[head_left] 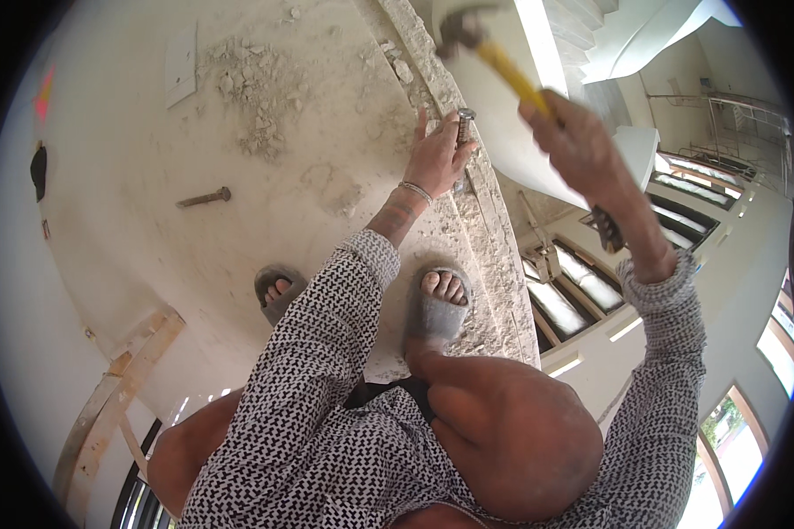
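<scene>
My left hand (438,154) holds a metal chisel (465,129) against the rough concrete edge (485,238). The chisel has a ridged shank and a wide, flattened head that stands clear of the fingers; where its tip meets the concrete is hard to make out. To the right, my right hand (582,145) is raised and closed round a claw hammer (513,74) with a yellow handle. The hammer's head is blurred, up and left of that hand and apart from the chisel. The dark end of its handle sticks out below my fist.
A second headed metal rod (205,197) lies on the dusty floor at left. Beyond it are broken rubble (254,93) and a pale flat piece (182,66). My sandalled foot (438,304) is close to the edge, with a drop beyond. Wooden boards (119,388) stand at lower left.
</scene>
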A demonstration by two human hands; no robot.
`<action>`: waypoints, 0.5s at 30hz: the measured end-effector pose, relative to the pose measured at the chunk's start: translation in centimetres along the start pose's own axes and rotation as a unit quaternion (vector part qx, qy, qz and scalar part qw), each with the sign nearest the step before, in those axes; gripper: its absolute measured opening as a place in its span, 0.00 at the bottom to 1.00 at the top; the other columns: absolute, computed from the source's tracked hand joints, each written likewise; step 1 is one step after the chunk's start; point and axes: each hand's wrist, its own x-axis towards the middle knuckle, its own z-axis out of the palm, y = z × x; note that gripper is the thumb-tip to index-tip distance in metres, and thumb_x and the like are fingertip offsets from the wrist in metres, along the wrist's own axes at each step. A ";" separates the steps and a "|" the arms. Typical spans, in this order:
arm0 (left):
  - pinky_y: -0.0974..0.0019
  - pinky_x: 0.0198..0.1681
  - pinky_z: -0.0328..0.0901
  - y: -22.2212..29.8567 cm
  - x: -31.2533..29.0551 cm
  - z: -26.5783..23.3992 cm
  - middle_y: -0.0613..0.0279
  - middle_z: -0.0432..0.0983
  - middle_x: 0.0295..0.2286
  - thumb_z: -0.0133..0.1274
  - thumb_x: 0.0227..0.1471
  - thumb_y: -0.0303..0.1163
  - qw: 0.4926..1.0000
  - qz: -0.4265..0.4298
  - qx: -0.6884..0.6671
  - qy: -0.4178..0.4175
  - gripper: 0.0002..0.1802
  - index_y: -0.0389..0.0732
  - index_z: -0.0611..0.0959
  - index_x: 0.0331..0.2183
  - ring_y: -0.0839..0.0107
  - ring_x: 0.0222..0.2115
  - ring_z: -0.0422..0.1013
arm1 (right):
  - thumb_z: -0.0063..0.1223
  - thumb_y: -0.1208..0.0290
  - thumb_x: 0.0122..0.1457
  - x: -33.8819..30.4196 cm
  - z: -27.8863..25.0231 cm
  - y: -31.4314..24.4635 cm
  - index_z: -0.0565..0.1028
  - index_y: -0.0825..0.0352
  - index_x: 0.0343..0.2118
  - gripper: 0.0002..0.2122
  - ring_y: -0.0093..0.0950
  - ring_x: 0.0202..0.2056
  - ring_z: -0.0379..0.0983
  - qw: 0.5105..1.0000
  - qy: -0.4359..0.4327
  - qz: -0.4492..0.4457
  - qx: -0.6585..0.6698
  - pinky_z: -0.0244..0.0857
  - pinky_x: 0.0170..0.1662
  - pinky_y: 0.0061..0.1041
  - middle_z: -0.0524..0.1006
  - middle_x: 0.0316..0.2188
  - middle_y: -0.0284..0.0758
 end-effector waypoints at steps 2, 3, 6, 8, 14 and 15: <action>0.47 0.50 0.57 -1.3 -1.2 1.0 0.49 0.81 0.35 0.53 0.62 0.44 0.996 0.027 0.041 0.067 0.22 0.35 0.74 0.47 0.49 0.37 0.78 | 0.45 0.54 0.70 1.8 -1.9 -4.0 0.71 0.69 0.33 0.19 0.32 0.20 0.67 0.998 0.051 -0.028 0.036 0.61 0.25 0.33 0.69 0.17 0.39; 0.43 0.61 0.44 -1.6 -1.3 1.1 0.48 0.81 0.34 0.53 0.61 0.43 0.998 -0.003 0.023 0.062 0.25 0.30 0.72 0.49 0.49 0.35 0.78 | 0.46 0.54 0.70 2.5 -2.5 -4.8 0.71 0.69 0.33 0.19 0.31 0.20 0.67 0.994 0.081 -0.044 0.065 0.61 0.25 0.32 0.70 0.17 0.37; 0.39 0.71 0.34 -1.5 -1.2 1.1 0.48 0.81 0.31 0.53 0.62 0.41 0.998 -0.059 -0.038 0.005 0.27 0.27 0.71 0.51 0.48 0.32 0.78 | 0.45 0.64 0.72 4.7 -0.5 1.2 0.73 0.68 0.42 0.11 0.19 0.16 0.58 0.858 0.217 -0.352 -0.305 0.54 0.16 0.22 0.65 0.16 0.31; 0.40 0.68 0.42 -1.3 -1.0 0.6 0.49 0.79 0.30 0.53 0.61 0.42 0.997 -0.070 -0.036 -0.022 0.24 0.30 0.72 0.47 0.48 0.32 0.77 | 0.43 0.58 0.72 2.5 1.2 3.8 0.73 0.69 0.42 0.16 0.20 0.17 0.62 0.939 0.008 -0.181 -0.293 0.57 0.18 0.21 0.67 0.17 0.33; 0.38 0.66 0.50 -0.5 -1.4 0.0 0.50 0.75 0.23 0.54 0.61 0.44 0.997 -0.069 0.041 -0.020 0.18 0.37 0.74 0.33 0.44 0.35 0.75 | 0.44 0.62 0.70 4.3 -2.1 -1.2 0.71 0.70 0.48 0.15 0.19 0.21 0.67 0.988 -0.072 -0.076 -0.116 0.63 0.21 0.18 0.71 0.24 0.31; 0.38 0.67 0.47 -0.4 -1.3 -0.2 0.49 0.75 0.22 0.54 0.61 0.44 0.994 -0.095 0.015 -0.045 0.18 0.38 0.74 0.33 0.42 0.36 0.74 | 0.45 0.66 0.68 4.8 -2.4 -2.5 0.70 0.70 0.51 0.14 0.21 0.24 0.69 0.987 -0.002 -0.084 -0.136 0.66 0.23 0.20 0.72 0.27 0.31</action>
